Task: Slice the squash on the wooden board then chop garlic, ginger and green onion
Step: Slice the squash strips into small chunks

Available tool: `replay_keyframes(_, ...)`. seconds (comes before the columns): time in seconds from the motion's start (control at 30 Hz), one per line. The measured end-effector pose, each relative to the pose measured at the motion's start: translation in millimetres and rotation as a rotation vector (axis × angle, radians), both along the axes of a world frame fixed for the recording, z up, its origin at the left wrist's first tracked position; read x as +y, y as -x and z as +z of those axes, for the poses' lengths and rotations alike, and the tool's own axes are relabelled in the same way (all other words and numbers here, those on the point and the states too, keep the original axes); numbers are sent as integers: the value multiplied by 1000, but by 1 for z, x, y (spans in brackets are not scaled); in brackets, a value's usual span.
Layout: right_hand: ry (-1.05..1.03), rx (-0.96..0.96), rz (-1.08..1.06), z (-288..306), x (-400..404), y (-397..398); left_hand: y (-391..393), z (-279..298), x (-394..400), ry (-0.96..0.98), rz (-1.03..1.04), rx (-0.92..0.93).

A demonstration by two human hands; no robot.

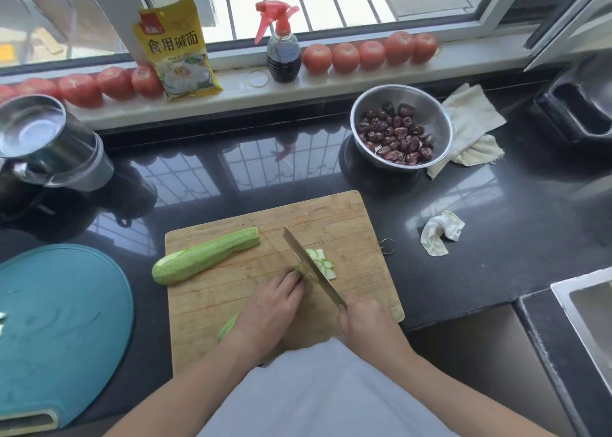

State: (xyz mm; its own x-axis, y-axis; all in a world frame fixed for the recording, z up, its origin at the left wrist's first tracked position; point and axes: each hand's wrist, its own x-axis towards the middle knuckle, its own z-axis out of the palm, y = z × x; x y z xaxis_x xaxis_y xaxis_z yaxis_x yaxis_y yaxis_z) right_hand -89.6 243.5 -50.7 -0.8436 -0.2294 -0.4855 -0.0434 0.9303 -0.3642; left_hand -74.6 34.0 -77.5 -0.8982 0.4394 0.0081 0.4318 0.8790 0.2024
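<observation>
A wooden board (347, 224) lies on the black counter in front of me. One pale green squash half (205, 256) rests on the board's left side. My left hand (271, 307) presses down a second squash piece (228, 327), mostly hidden under the hand. My right hand (366, 320) grips the handle of a cleaver (308, 263), whose blade stands against the squash by my left fingertips. A few thin squash slices (323, 261) lie just right of the blade. No garlic, ginger or green onion shows.
A steel bowl of dried dates (402, 127) and a cloth (470, 119) sit behind the board. A crumpled tissue (442, 233) lies to the right, a teal board (59, 324) to the left, a metal pot (46, 142) far left. Tomatoes, a yellow packet and a spray bottle (283, 47) line the sill.
</observation>
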Motion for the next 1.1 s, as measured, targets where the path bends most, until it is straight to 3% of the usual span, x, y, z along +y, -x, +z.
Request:
replay_keyframes(0.2, -77, -9, 103, 11, 16, -17, -1, 0, -1, 17, 15, -88)
replay_keyframes(0.5, -178, -11, 105, -1, 11, -16, 2, 7, 2, 25, -23, -75)
replay_keyframes(0.83, 48, 35, -82, -9, -6, 6, -5, 7, -1, 14, 24, -102)
replay_keyframes(1.1, -25, 27, 15, 7, 14, -12, -11, 16, -2, 55, 64, -185)
